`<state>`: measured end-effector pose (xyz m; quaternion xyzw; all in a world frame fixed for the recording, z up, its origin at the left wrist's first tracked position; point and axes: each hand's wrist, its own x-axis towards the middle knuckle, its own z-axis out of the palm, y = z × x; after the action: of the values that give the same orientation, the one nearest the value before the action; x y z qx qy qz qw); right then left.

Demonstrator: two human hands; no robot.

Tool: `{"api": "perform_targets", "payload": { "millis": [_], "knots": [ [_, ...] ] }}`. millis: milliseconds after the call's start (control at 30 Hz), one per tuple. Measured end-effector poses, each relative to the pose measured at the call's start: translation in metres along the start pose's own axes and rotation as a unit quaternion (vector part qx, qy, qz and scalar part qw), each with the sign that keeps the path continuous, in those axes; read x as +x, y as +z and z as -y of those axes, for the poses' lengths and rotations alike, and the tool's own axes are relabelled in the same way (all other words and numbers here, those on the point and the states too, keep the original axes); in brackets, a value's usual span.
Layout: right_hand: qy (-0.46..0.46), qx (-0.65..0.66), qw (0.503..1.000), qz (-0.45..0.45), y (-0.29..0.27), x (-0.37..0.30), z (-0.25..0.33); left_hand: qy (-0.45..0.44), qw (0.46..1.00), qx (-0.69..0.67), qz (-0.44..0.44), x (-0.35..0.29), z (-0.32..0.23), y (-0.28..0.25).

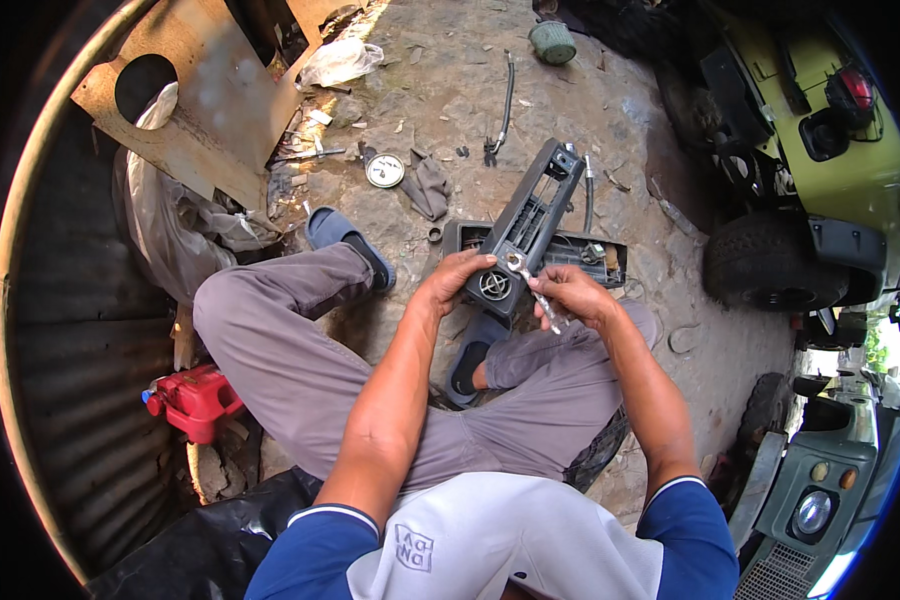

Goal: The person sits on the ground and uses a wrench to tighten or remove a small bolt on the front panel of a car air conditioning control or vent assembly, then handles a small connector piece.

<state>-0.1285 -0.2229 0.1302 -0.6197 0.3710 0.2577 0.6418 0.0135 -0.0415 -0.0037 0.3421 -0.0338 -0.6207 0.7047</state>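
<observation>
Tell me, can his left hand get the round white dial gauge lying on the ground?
Probably yes: the left hand holds the long black plastic vent panel, but bare ground lies between it and the round white dial gauge.

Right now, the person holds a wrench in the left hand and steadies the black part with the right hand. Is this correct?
Not quite: the hands are swapped. In the head view, the right hand holds the wrench, and the left hand steadies the black part.
</observation>
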Motion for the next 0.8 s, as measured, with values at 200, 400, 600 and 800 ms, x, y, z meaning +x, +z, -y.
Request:
{"api": "perform_targets", "payload": {
  "millis": [200, 400, 600, 800],
  "knots": [
    [0.017, -0.154, 0.988, 0.024, -0.045, 0.024, 0.036, 0.01, 1.0, 0.003, 0.002, 0.002, 0.001, -0.003],
    [-0.001, -0.239, 0.97, 0.042, -0.047, 0.039, 0.053, 0.003, 1.0, -0.004, -0.003, 0.002, -0.001, -0.001],
    [0.004, -0.15, 0.989, -0.007, -0.01, 0.019, 0.034, 0.015, 1.0, -0.001, -0.014, 0.004, 0.001, -0.002],
    [-0.025, 0.024, 0.998, -0.043, 0.02, 0.006, 0.003, 0.004, 1.0, -0.002, -0.014, 0.004, 0.001, -0.004]
  ]
}}
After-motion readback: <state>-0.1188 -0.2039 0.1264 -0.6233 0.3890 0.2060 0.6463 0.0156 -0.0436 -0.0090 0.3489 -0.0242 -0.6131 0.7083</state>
